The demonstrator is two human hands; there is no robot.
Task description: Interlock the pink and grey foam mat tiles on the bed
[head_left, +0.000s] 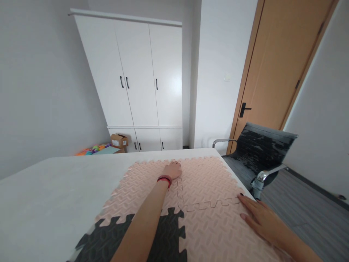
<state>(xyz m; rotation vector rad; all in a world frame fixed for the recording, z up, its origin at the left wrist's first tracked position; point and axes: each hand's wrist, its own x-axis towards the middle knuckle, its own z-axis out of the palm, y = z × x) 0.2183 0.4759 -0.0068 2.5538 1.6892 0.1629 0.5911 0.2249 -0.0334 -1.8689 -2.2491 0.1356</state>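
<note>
Far left, on the floor beyond the table: a heap of bright toys (92, 149), then a small cardboard box (119, 140) against the foot of the white wardrobe (139, 72), whose doors are all shut.

Your table (40, 189) is pale and fills the near left. On its right half lies a set of interlocked foam mats. A black mat (109, 236) sits nearest you at the left of the set, its toothed edge locked into the pink mats (207, 182) that make up the rest.

Your left hand (172, 170) is stretched out to the far edge of the pink mats, just where the seam between two far tiles runs. The fingers look curled, knuckles up, pressing down on the foam; whether they pinch anything cannot be told from here. A red and black band (164, 179) sits at that wrist.

Your right hand (259, 215) lies flat on the near right pink tile, close to the table's right edge, fingers spread and palm down, fingertips just short of the toothed seam that crosses that side. It holds nothing.

Right of the table, on the grey floor: a worn black office chair (259, 153) with chrome arms, seat turned towards the table. Behind it a wooden door (283, 65), shut, with a black handle.
</note>
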